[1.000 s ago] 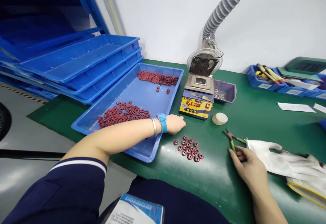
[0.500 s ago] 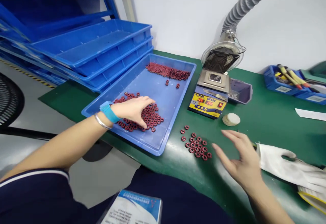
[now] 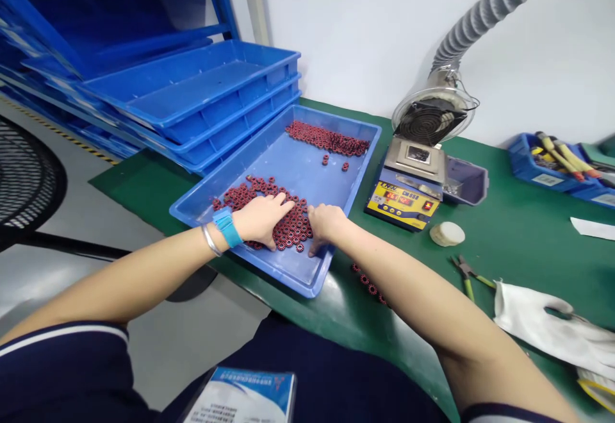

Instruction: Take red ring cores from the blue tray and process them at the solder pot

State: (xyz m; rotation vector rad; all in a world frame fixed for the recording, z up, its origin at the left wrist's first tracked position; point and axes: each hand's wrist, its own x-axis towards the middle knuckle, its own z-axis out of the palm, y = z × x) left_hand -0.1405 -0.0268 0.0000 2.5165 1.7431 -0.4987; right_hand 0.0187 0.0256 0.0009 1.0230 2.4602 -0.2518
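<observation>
A pile of small red and black toothed rings [image 3: 291,227] lies in the near part of the shallow blue tray [image 3: 317,182]. My left hand [image 3: 262,218] rests on this pile with thumb and fingers apart, and a blue band and a silver bangle circle its wrist. Against the right side of the same pile is my right hand [image 3: 329,223], its thumb apart from its bent fingers. No ring shows inside either grasp. More rings [image 3: 368,284] lie on the green table, partly hidden under my right forearm.
At the tray's far end sits another group of rings [image 3: 331,138]. Stacked blue trays [image 3: 230,102] stand on the left. To the right are a yellow-fronted heating unit [image 3: 403,202], a round white pad [image 3: 447,234], pliers [image 3: 466,272] and a white glove [image 3: 533,311].
My right hand has moved left from beside the rings on the table into the tray. My left hand stays at the pile. The view has shifted slightly, and the pliers are now uncovered.
</observation>
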